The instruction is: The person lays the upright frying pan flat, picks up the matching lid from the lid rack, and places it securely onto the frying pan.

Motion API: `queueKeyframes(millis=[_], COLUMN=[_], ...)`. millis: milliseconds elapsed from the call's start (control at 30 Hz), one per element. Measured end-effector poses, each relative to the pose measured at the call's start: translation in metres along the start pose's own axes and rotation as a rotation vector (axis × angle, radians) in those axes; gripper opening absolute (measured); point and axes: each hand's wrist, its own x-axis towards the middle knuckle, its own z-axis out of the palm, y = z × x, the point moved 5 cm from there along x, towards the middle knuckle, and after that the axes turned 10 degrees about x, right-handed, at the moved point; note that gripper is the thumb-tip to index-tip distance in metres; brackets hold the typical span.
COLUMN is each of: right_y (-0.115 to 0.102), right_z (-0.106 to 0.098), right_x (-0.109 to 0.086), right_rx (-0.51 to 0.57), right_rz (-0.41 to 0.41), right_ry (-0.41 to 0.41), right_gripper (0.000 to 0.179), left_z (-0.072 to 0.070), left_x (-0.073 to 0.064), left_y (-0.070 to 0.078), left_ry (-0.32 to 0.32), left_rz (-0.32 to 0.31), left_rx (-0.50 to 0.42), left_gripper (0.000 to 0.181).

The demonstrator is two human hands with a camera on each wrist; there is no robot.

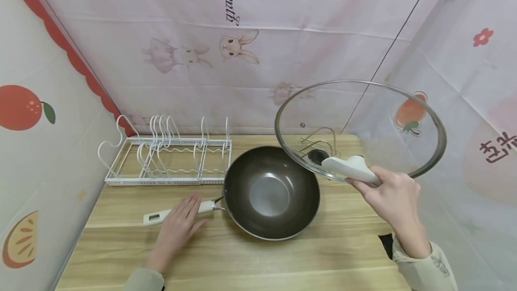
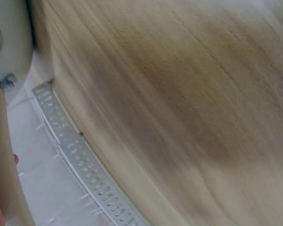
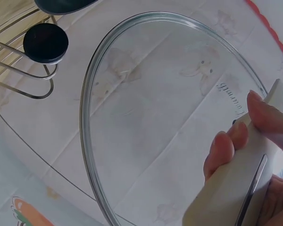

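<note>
A dark-lined wok (image 1: pixel 271 194) with a pale handle (image 1: pixel 207 206) sits upright on the wooden table. My left hand (image 1: pixel 179 219) lies over that handle and grips it; in the left wrist view a fingertip (image 2: pixel 16 159) shows past the handle's far side. Up at the right, my right hand (image 1: pixel 393 194) holds a glass lid (image 1: pixel 438 143) by its pale grip (image 1: pixel 349 168), fingers and thumb round it. The lid is raised and tilted, apart from the wok, its rim overlapping the wok's right edge in the head view.
Behind and left of the wok stands a white wire dish rack (image 1: pixel 169 181) with upright loops. At the back right is a small wire stand (image 3: pixel 37 96), partly seen through the lid, with a dark round piece (image 3: pixel 45 42) at it. Cloth-covered walls (image 1: pixel 194 80) rise behind and beside the table.
</note>
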Motion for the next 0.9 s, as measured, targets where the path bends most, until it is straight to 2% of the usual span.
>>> queueKeyframes(millis=[100, 333, 667, 900], right_y=[-0.006, -0.021, -0.042, -0.053], right_z=[-0.001, -0.003, -0.004, 0.0], right_x=[-0.002, -0.005, 0.0, 0.003], right_rx=[0.006, 0.021, 0.048, 0.085], right_rz=[-0.018, -0.034, 0.007, 0.069], right_ry=[0.01, -0.007, -0.034, -0.104], right_gripper=[0.042, 0.04, 0.038, 0.04], left_z=[-0.003, -0.002, -0.003, 0.0], left_x=[0.0, 0.001, 0.004, 0.002], left_y=[-0.002, -0.004, -0.004, -0.004], left_ry=[0.041, 0.046, 0.043, 0.025], left_rz=[-0.013, -0.028, -0.012, -0.013], left_rx=[0.011, 0.0, -0.019, -0.018], left_gripper=[0.064, 0.061, 0.06, 0.062])
